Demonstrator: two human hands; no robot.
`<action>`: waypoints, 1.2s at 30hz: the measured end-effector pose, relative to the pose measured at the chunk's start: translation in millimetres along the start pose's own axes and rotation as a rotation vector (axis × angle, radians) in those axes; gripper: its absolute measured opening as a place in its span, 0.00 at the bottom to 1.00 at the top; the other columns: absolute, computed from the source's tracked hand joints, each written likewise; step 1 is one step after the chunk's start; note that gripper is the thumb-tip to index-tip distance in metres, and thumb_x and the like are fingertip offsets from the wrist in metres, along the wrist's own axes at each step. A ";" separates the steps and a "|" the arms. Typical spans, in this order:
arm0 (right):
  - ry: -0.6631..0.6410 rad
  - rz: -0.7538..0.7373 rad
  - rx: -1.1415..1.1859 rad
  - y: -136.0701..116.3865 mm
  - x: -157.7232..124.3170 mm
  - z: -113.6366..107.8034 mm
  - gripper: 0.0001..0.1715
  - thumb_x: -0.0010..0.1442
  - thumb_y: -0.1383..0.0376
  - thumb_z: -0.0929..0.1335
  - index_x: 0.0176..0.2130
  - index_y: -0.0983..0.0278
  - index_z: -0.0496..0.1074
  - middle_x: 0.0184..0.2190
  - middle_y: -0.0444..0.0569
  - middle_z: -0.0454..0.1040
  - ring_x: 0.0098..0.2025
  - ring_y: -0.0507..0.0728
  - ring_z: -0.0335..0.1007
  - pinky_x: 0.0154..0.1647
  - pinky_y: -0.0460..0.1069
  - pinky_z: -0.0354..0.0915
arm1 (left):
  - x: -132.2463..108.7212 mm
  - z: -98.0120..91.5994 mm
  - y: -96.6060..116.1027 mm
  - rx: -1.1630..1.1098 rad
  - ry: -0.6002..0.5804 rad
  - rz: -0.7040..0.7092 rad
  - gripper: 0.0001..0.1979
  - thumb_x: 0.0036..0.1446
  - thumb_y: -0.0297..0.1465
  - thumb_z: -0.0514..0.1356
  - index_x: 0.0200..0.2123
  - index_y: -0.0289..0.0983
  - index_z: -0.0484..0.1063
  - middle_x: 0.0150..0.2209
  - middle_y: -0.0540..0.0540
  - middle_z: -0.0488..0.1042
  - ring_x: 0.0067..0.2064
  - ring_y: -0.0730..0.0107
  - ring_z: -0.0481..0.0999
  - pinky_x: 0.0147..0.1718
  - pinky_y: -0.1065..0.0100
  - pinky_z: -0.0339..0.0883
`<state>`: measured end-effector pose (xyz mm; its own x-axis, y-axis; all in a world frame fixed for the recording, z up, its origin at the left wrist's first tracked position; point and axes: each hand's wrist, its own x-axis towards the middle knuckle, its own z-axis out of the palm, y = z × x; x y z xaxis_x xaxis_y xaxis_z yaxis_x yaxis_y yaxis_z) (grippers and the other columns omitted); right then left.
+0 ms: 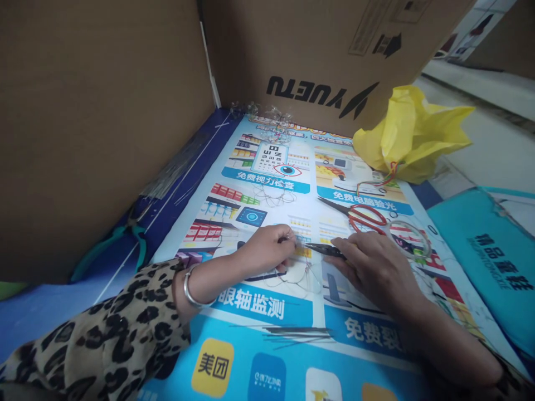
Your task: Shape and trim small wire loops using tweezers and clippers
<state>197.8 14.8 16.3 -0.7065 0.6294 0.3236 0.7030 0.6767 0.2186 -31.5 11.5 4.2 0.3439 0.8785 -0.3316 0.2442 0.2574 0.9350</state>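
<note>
Our left hand pinches fine wire; our right hand clasps pliers, tips facing it. Just beyond the right fingers: red-handled scissors (1 pair, dark blades).

A pair of small pliers sits in the right hand. Its dark nose is slim and tapers to a point, aimed leftward at the fingertips of the left hand and lying close to level, just beside them. The fingers wrap the handles and hide most of them; whether the jaws are parted is too small to tell.

A thin wire is pinched in the left fingertips, near the pliers' tip. It looks fine and bent, with loose curves spreading below the fingers; its ends are hard to make out.
</note>
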 end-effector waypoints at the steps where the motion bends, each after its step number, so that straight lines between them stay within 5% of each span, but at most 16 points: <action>1: -0.001 -0.007 -0.003 0.2 -0.1 -0.5 0.17 0.58 0.55 0.63 0.36 0.65 0.71 0.27 0.50 0.68 0.32 0.56 0.61 0.32 0.49 0.52 | -0.1 0.2 -0.3 -0.001 0.000 0.002 0.03 0.51 0.29 0.52 0.28 0.36 0.64 0.17 0.52 0.68 0.17 0.76 0.69 0.18 0.74 0.64; 36: 0.039 -0.104 -0.184 -6.0 0.7 -10.3 0.12 0.56 0.69 0.63 0.41 0.62 0.70 0.27 0.48 0.66 0.31 0.55 0.56 0.32 0.51 0.51 | -8.6 -8.9 3.1 0.176 -0.034 -0.026 0.10 0.52 0.33 0.52 0.30 0.35 0.72 0.14 0.54 0.64 0.17 0.77 0.66 0.19 0.75 0.61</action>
<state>193.9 7.3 24.6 -0.7745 0.5423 0.3255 0.6324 0.6534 0.4160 -41.7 8.4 11.1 0.3650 0.8575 -0.3626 0.4075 0.2030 0.8903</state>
